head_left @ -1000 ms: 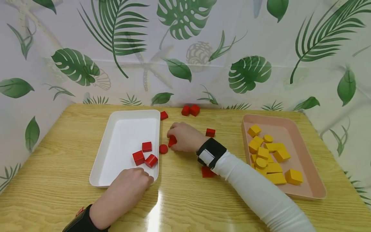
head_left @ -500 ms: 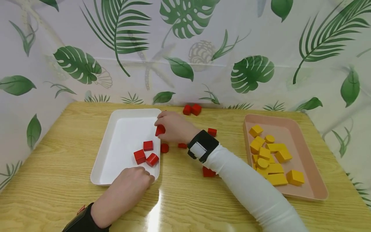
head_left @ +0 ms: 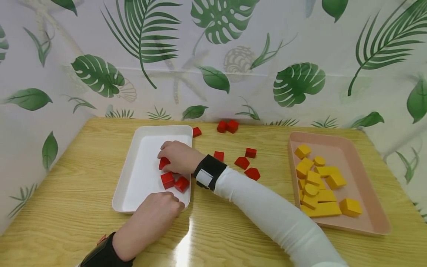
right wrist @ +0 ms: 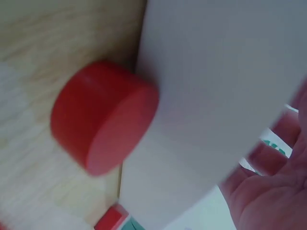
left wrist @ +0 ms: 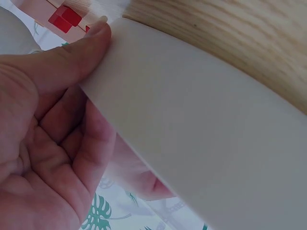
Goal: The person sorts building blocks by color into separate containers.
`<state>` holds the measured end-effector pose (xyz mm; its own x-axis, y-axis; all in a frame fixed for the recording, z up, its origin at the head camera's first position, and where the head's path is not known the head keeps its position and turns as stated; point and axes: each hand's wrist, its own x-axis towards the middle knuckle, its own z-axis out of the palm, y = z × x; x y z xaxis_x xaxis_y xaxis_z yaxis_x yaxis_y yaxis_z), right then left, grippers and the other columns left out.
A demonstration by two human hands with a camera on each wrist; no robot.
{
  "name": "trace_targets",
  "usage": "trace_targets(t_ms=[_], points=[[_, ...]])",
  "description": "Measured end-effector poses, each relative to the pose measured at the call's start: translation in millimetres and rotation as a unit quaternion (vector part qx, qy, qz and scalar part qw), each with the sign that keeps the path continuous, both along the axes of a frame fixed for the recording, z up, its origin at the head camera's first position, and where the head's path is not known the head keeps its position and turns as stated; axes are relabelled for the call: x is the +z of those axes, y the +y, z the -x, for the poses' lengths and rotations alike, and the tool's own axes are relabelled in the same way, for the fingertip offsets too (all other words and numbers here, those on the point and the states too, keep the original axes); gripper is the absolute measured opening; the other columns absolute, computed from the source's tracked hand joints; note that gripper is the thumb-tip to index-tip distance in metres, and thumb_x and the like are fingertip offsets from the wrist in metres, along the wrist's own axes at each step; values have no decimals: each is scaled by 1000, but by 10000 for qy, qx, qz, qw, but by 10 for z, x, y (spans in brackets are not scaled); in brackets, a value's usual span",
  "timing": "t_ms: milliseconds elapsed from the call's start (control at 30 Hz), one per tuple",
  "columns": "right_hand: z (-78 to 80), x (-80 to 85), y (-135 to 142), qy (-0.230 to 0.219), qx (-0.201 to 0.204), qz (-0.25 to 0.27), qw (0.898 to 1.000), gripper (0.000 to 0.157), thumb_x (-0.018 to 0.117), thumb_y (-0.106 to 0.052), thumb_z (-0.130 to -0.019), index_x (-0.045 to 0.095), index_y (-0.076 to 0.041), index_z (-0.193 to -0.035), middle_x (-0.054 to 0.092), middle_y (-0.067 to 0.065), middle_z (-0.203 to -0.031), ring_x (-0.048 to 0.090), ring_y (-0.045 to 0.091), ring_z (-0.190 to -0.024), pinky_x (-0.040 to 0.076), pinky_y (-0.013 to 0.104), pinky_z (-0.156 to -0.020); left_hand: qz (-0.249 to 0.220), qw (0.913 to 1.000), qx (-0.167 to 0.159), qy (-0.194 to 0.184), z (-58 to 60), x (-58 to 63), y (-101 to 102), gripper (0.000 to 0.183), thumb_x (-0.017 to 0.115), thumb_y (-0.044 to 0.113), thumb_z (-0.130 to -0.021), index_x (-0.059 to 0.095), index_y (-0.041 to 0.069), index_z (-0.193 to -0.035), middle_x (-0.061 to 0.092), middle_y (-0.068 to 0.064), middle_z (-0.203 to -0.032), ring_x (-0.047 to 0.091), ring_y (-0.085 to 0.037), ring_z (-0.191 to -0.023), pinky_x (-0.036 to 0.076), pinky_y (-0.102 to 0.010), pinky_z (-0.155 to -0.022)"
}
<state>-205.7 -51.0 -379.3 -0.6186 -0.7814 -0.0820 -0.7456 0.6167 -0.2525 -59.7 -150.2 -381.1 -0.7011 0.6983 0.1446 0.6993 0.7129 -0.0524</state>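
My right hand point(head_left: 181, 157) reaches over the right side of the white tray point(head_left: 133, 174), fingers curled about a red block point(head_left: 164, 163) low inside it. A red cube point(head_left: 167, 180) and a red cylinder point(head_left: 181, 183) lie in the tray just below that hand. My left hand point(head_left: 155, 209) is at the tray's near right corner. In the left wrist view, its thumb point(left wrist: 79, 60) presses the outer wall while the fingers curl behind the rim. Close up in the right wrist view, a red round block point(right wrist: 105, 117) stands on the table against the tray's wall.
Several red blocks lie across the wooden table point(head_left: 227, 226), including a pair point(head_left: 227, 126) at the back and a red piece point(head_left: 252, 174) nearer. A pink tray point(head_left: 373, 218) with several yellow blocks point(head_left: 350, 207) stands on the right. A leaf-patterned cloth point(head_left: 250, 89) hangs behind.
My right hand has carried a red block left from the table, over the tray's right rim and into it. The left hand keeps its place at the tray's corner. The head view has shifted slightly.
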Motion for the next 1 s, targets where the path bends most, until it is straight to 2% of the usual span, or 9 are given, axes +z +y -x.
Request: trace_targets(t_ms=[133, 267, 467, 767, 867, 1000], points=[[1, -45, 7, -150, -5, -33, 9999, 40, 65, -28, -83, 61, -18, -121, 54, -1, -118, 47, 10, -101, 36, 16, -86, -4, 10000, -30, 53, 7, -3, 19, 25, 60, -5, -67, 58, 19, -61, 38, 10, -52, 41, -9, -51, 36, -25, -44], [6, -73, 13, -67, 79, -50, 9999, 41, 65, -30, -82, 60, -19, -122, 53, 0, -120, 47, 11, -103, 36, 17, -87, 4, 10000, -29, 79, -1, 5, 25, 23, 61, -4, -67, 58, 18, -62, 41, 9, -53, 42, -9, -52, 37, -25, -44], [21, 24, 132, -9, -126, 89, 9999, 43, 61, -36, -84, 58, -20, -124, 49, 1, -129, 44, 14, -112, 36, 21, -91, -11, 10000, 26, 66, -12, -3, 9, 26, 58, -6, -66, 56, 19, -60, 37, 11, -52, 41, -9, -51, 35, -25, -43], [195, 162, 779, 83, -615, 182, 9979, 44, 64, -34, -82, 59, -19, -123, 48, 1, -130, 43, 15, -116, 34, 26, -95, -8, 9998, 214, -1, -41, -24, 9, 30, 55, -8, -66, 53, 21, -59, 34, 13, -51, 40, -8, -51, 33, -25, -43], [220, 137, 1022, -58, -686, 43, 9976, 47, 66, -34, -80, 58, -19, -124, 48, 0, -130, 42, 15, -115, 35, 27, -94, -91, 9998, 195, 31, -40, -25, 21, 31, 54, -9, -66, 52, 21, -58, 33, 12, -51, 39, -8, -51, 32, -26, -42], [187, 55, 1283, -218, -761, -356, 9962, 57, 69, -42, -76, 56, -20, -126, 47, 0, -130, 42, 15, -114, 35, 28, -94, -168, 9998, 135, 57, -28, -20, 43, 33, 53, -10, -65, 50, 21, -57, 31, 12, -50, 37, -9, -49, 31, -27, -41]])
